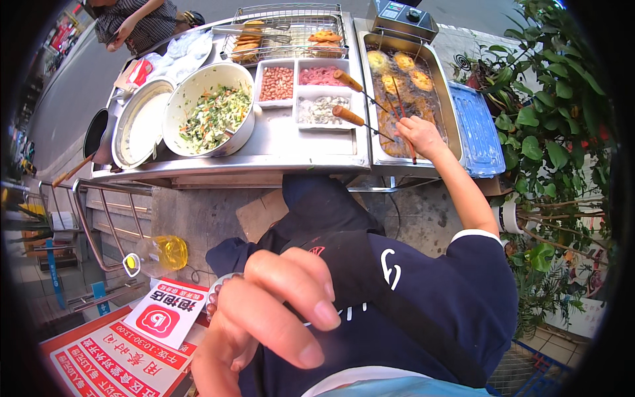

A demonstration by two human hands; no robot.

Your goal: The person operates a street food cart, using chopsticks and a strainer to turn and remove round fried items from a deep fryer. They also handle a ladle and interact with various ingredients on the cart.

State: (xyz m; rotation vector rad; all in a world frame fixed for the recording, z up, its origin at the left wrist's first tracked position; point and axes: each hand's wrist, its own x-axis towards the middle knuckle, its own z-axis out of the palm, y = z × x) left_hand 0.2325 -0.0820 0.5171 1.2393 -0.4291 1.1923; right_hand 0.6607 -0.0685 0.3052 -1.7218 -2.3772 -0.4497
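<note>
My right hand (421,136) grips a pair of long chopsticks (398,101) over a rectangular deep fryer (454,124); their tips reach into the bubbling oil. Several golden round fritters (421,80) float towards the far end. Two wooden-handled frying ladles (349,115) lean across the fryer's left rim, their metal ends in the oil. Close to the camera, my left hand (273,297) hangs before my chest with fingers loosely curled and apart. Nothing shows in it; its palm side is partly hidden. A beaded bracelet (214,293) is at that wrist.
Left of the fryer stand trays of peanuts (277,83), pink meat (323,76) and pale seafood (323,109), a tub of chopped vegetables (216,119) and a batter pot (141,124). Fried pieces (248,42) sit on a wire rack (297,27). A person (134,25) stands beyond.
</note>
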